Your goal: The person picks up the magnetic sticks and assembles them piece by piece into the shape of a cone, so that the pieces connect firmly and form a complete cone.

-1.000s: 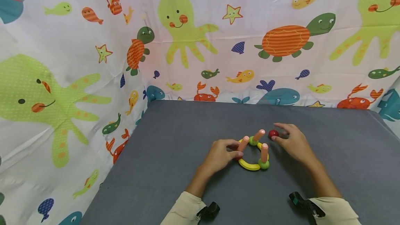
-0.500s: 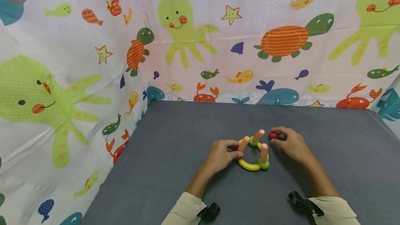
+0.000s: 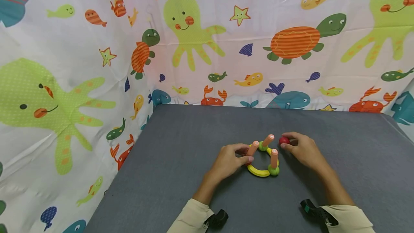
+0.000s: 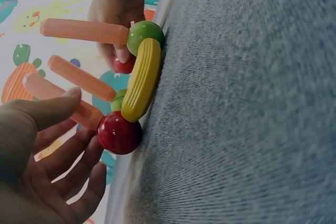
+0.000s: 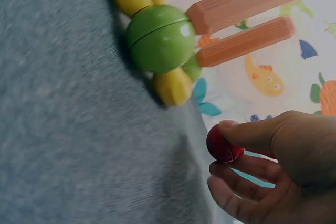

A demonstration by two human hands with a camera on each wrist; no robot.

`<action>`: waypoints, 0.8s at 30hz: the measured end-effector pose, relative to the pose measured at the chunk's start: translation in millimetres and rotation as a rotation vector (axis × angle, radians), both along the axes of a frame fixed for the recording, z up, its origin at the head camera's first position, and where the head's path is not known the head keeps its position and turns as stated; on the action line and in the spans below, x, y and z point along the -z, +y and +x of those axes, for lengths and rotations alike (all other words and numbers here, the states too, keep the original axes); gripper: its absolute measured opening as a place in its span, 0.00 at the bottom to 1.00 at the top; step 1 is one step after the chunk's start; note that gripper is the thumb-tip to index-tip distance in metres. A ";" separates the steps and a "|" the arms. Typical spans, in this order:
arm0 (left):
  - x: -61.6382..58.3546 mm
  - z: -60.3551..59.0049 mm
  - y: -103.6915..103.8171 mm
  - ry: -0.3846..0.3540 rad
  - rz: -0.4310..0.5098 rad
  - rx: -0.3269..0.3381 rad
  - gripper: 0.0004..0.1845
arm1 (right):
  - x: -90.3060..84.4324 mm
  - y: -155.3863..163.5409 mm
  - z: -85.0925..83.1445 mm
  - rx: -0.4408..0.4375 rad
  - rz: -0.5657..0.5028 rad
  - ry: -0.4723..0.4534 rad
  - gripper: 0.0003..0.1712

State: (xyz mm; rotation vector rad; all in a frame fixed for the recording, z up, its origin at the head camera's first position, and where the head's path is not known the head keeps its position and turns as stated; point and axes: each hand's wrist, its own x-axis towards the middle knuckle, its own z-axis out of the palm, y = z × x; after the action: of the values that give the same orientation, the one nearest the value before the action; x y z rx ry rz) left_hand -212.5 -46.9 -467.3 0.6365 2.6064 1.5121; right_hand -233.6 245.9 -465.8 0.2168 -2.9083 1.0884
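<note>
On the grey table (image 3: 194, 175) stands a small toy: a yellow curved ring (image 3: 257, 171) with green balls (image 3: 273, 170) at its joints and three orange sticks (image 3: 274, 156) pointing up. My left hand (image 3: 247, 155) grips the leftmost orange stick (image 4: 79, 109) with the thumb on top, just above the red ball (image 4: 119, 132) at its base. To the right of the toy, a loose red ball (image 3: 284, 140) is pinched between the thumb and fingers of my right hand (image 3: 286, 142), low over the table. In the right wrist view this red ball (image 5: 223, 144) is apart from the nearest green ball (image 5: 160, 38).
A cloth printed with sea animals (image 3: 207, 39) hangs behind the table and along its left side. The table's back edge (image 3: 258, 106) is well beyond the toy. Black wrist mounts (image 3: 216, 219) sit on both sleeves near the bottom.
My right hand's fingers, spread beside the loose red ball a second ago, have curled round it. The left hand and the toy have stayed put.
</note>
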 end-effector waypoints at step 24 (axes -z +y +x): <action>1.4 -1.5 0.6 0.010 0.022 -0.002 0.14 | -48.2 -8.1 20.7 -0.137 -0.304 0.080 0.27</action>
State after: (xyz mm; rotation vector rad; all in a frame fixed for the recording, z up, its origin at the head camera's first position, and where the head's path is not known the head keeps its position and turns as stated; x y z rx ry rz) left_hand -214.0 -46.2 -468.7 0.6459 2.6020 1.5445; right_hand -212.9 237.7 -417.6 0.4424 -2.6455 1.4845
